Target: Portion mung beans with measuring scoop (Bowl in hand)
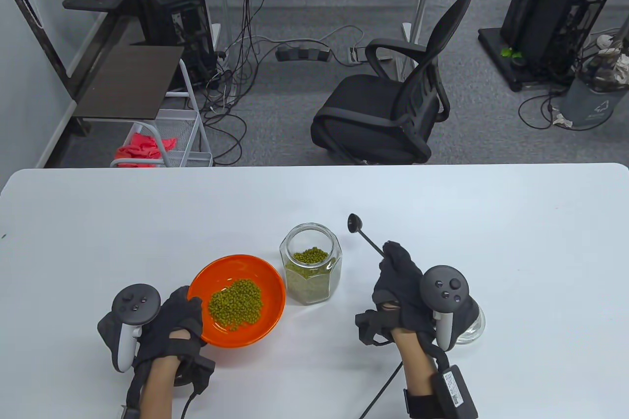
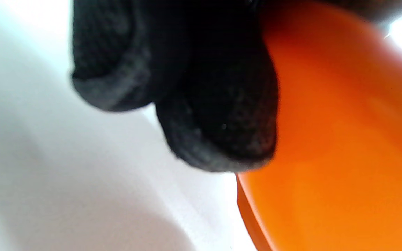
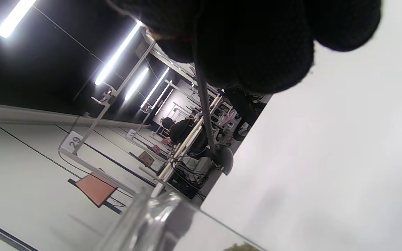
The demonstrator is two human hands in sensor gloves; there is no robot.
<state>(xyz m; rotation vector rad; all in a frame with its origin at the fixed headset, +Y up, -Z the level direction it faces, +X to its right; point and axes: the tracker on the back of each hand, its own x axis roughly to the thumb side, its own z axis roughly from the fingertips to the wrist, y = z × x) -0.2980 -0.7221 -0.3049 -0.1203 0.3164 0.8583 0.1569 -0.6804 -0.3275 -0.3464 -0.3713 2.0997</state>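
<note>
Knit-gloved left hand [image 1: 169, 323] grips glossy orange bowl [image 1: 268, 286]; right hand [image 1: 400, 286] pinches scoop [image 1: 366, 237].

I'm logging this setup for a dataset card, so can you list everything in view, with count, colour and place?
bowl: one, orange, near left of table, holding mung beans
jar: one, clear glass, open, right of the bowl, part full of green beans
measuring scoop: one, dark, long-handled, raised right of the jar
glass lid: one, clear, on the table under the right hand
table: one, white
office chair: one, black, beyond the table
left hand: black glove, grips the bowl's rim
right hand: black glove, holds the scoop's handle
</note>
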